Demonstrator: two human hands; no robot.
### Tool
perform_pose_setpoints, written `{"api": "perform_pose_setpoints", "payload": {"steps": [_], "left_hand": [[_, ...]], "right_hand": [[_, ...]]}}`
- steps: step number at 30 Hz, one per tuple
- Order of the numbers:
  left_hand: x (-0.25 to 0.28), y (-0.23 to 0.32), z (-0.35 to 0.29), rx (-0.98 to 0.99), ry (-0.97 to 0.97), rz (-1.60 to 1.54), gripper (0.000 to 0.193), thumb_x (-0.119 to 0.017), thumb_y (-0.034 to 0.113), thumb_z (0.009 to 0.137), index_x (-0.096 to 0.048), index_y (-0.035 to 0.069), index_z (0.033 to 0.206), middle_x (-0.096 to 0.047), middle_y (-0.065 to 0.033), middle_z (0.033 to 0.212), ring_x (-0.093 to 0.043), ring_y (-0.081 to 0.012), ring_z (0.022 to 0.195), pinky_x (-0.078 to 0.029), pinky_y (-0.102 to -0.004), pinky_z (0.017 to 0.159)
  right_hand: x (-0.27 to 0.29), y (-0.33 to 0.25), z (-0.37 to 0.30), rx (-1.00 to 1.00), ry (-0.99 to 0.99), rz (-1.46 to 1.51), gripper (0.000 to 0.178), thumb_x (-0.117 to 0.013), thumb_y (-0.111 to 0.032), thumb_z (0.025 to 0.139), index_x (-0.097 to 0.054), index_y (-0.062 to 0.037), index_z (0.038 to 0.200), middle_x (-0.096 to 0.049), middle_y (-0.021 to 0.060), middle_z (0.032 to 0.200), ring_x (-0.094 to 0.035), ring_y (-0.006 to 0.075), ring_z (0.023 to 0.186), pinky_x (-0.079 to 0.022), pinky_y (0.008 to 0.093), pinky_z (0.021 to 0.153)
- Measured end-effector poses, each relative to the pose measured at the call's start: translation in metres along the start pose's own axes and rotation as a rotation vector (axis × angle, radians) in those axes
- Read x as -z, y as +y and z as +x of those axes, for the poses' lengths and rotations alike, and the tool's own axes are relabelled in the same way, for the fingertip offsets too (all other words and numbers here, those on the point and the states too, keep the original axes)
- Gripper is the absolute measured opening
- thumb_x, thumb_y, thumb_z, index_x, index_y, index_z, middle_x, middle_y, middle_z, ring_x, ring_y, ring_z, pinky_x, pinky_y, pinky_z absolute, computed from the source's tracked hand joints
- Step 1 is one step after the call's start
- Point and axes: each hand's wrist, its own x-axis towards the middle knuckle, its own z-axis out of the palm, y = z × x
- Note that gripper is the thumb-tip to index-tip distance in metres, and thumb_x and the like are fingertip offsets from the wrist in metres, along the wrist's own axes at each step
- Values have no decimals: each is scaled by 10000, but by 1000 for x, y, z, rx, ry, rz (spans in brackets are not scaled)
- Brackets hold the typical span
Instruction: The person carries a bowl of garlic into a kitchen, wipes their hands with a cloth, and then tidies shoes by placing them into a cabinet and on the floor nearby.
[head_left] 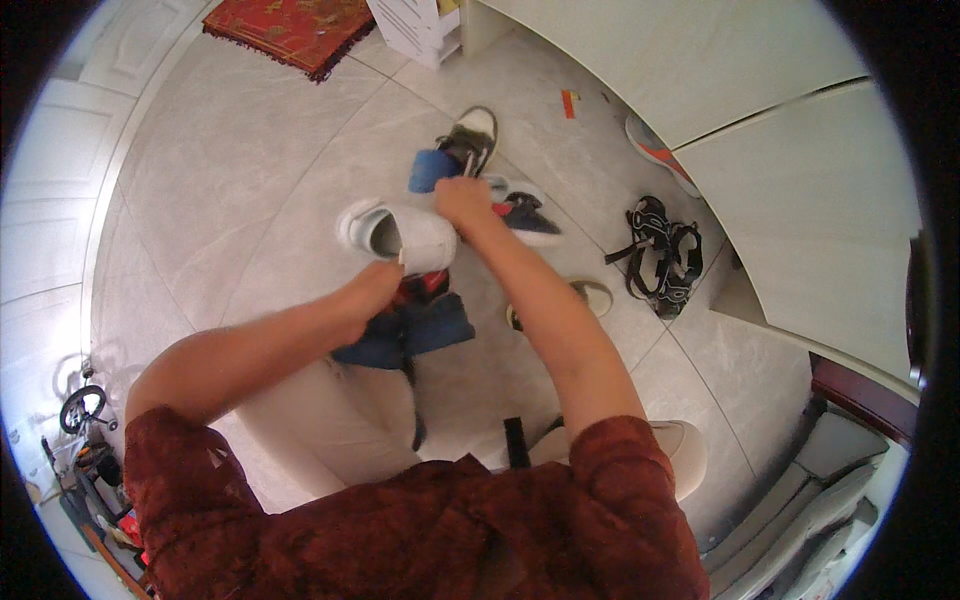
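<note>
My left hand [374, 291] is closed on the side of a white shoe [428, 240], with its opening turned up to the left. The fingertips are partly hidden by the shoe. Farther ahead, my right hand [464, 203] is closed against a small blue item [430, 171], blurred and too unclear to name. A dark sneaker with a white toe [478, 126] lies just beyond that hand. Beside the right wrist is a navy and white shoe [532, 222]. Under the left hand sits a dark blue and red item [440, 325], partly covered.
Black strappy sandals [662, 258] lie on the tiles to the right. An orange and grey shoe [660, 155] rests against the pale cabinet [790, 190]. A beige shoe [594, 297] is partly behind my right forearm. A red rug [290, 35] lies far left.
</note>
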Motion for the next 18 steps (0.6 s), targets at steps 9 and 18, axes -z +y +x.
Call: {"api": "perform_pose_setpoints", "payload": {"steps": [9,18], "left_hand": [[-8,11,-11,-28,7,103,417,-400,380,860,-563,46,1051,-582,-93,909,-513,-185,831,-380,-305,720],[-8,13,-16,-88,11,140,386,-415,345,853,-575,18,981,-561,-83,895,-458,-194,776,-354,-316,686]], "right_hand": [[-7,6,2,-38,130,77,238,-492,-125,786,-672,-54,924,-652,150,977,-633,279,920,-500,404,755],[79,85,-60,39,72,120,246,-628,-191,715,-626,10,857,-630,212,916,-611,354,878,-486,431,751]]}}
